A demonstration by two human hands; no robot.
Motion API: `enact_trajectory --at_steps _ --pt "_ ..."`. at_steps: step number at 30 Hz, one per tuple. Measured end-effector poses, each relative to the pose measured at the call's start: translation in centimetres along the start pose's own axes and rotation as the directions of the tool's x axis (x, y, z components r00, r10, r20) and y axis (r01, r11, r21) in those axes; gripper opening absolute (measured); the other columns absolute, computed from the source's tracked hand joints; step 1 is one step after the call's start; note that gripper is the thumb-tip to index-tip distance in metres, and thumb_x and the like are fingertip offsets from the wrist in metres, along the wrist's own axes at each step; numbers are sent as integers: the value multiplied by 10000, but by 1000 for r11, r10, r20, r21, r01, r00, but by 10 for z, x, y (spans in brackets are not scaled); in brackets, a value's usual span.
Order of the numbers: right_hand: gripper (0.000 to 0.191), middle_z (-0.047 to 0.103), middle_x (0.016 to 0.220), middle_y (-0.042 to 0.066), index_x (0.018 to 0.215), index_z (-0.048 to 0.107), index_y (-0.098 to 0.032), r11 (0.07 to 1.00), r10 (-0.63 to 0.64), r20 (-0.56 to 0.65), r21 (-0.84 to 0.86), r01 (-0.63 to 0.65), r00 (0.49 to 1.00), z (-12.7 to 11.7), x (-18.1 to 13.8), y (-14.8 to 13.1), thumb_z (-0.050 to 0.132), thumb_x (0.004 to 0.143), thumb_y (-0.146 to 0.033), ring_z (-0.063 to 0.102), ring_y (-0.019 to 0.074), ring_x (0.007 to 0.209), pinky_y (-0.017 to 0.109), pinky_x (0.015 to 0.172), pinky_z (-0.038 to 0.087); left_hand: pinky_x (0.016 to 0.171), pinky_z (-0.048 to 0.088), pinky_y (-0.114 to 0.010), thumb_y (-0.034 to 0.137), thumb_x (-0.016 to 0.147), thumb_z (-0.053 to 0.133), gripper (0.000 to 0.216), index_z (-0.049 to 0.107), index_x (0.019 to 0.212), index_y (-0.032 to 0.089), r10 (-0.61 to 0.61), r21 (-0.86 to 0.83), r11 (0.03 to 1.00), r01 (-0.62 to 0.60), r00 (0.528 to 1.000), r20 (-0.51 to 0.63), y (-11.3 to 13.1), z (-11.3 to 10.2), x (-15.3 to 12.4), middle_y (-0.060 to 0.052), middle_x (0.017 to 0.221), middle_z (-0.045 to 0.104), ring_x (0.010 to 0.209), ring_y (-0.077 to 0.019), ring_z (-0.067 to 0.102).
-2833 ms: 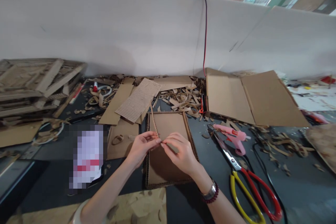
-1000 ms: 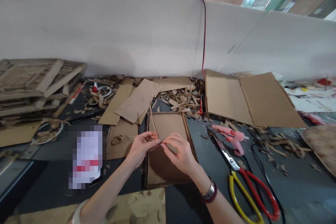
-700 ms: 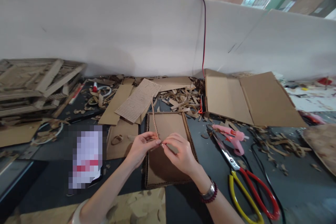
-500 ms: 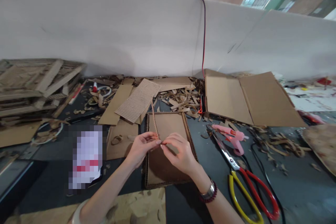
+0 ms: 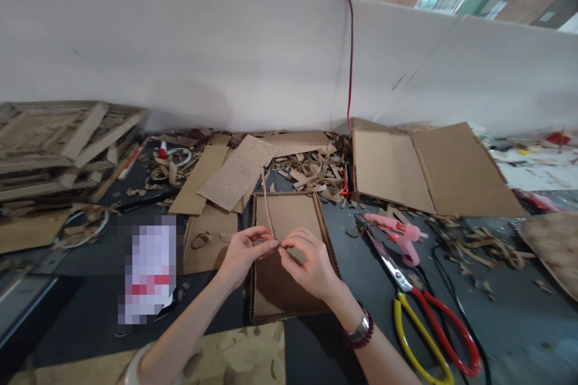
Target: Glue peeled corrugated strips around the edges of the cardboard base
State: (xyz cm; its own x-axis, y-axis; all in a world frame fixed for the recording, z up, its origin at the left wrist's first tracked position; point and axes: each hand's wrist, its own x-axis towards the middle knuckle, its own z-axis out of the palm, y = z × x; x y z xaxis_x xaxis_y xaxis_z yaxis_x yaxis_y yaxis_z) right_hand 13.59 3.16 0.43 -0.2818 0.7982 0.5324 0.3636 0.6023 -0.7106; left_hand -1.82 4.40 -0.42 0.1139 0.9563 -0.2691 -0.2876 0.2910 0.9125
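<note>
A thin strip of corrugated cardboard (image 5: 267,204) rises from my fingers and leans away toward the back. My left hand (image 5: 246,252) pinches it near its lower end. The fingertips of my right hand (image 5: 309,261) are closed at that same end, touching the left fingertips. Both hands hover over a shallow cardboard tray (image 5: 289,301), a rectangle with raised corrugated edges lying on the dark table. Past the tray's far left corner, a ribbed cardboard sheet (image 5: 238,173) rests on flat brown pieces.
To the right lie a pink glue gun (image 5: 400,231) and large scissors (image 5: 400,280) with red and yellow handles. A folded cardboard panel (image 5: 392,162) leans by the white wall. Cardboard scraps (image 5: 311,171) litter the back. Cardboard frames (image 5: 58,144) are stacked at left.
The strip's upper end has shifted very slightly to the right. Both hands keep almost the same place, pinched together.
</note>
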Motion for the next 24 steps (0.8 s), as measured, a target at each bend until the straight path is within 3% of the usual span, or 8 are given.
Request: enact_trajectory --at_steps 3,8,13,24 --pt "99 576 702 36 724 535 -176 1000 17 -9 -9 -17 1000 1 -1 0 502 767 -93 531 148 697 268 630 458 553 499 -214 294 514 789 396 575 802 125 75 85 994 -74 997 -4 -1 1 0 6 613 637 559 -114 608" --pt "92 575 722 40 761 540 -176 998 52 -48 -43 -54 997 1 -2 3 498 776 -96 525 152 701 276 629 457 560 473 -195 301 651 696 240 508 644 152 234 279 932 -233 972 31 -1 1 -4 22 587 599 565 -103 583" --pt "96 581 733 43 779 536 -178 995 58 -53 -78 -62 997 1 -3 3 477 813 -112 525 154 711 279 637 458 529 440 -196 264 743 607 132 625 721 135 328 486 791 -371 929 175 -1 2 -10 -29 665 632 594 -125 578" --pt "111 570 733 61 780 513 -172 983 -18 -2 -181 17 1000 5 -3 4 438 836 -111 509 171 718 292 633 458 562 451 -211 205 828 454 175 602 758 144 484 682 476 -555 813 324 -4 3 -12 -41 669 629 594 -134 584"
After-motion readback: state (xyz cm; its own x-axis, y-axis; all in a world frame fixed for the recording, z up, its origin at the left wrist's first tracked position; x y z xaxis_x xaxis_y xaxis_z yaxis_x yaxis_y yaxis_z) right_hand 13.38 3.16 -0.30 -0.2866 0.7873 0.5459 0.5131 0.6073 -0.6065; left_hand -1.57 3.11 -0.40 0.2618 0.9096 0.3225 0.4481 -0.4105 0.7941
